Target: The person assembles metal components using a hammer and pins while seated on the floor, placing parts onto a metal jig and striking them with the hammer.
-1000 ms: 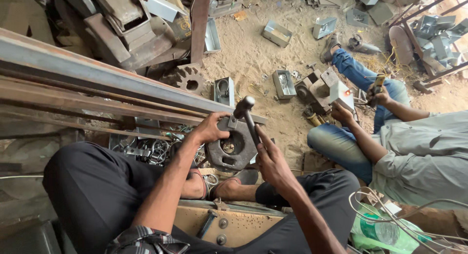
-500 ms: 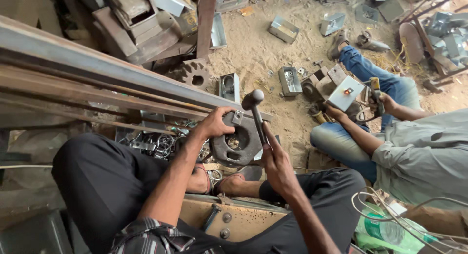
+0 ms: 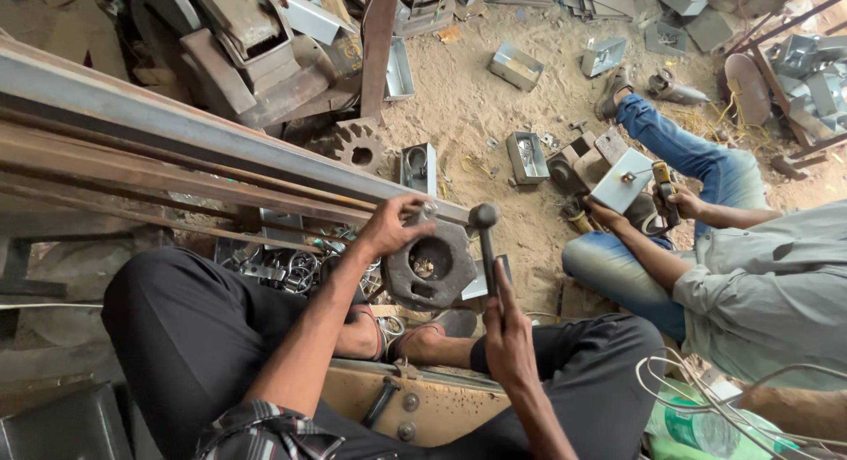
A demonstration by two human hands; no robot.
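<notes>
A heavy rusty metal block with a round hole [image 3: 432,264] rests between my feet. My left hand [image 3: 394,224] sits on its upper left edge, fingers pinching a small metal piece there. A hammer [image 3: 485,239] is gripped by my right hand [image 3: 507,329], its round head raised just above the block's right corner. My legs in black trousers are folded around the block, with a sandalled foot below it.
Long rusty steel beams [image 3: 176,151] run across on the left. A toothed gear [image 3: 356,146] and open metal boxes [image 3: 527,156] lie on the sandy ground. A seated person in jeans [image 3: 706,248] on the right holds a grey box [image 3: 622,179] and a tool. Loose rings [image 3: 291,268] are piled by my left leg.
The hammer head has shifted slightly right and up from the block. My left hand stays on the block's top edge. The view has shifted a little.
</notes>
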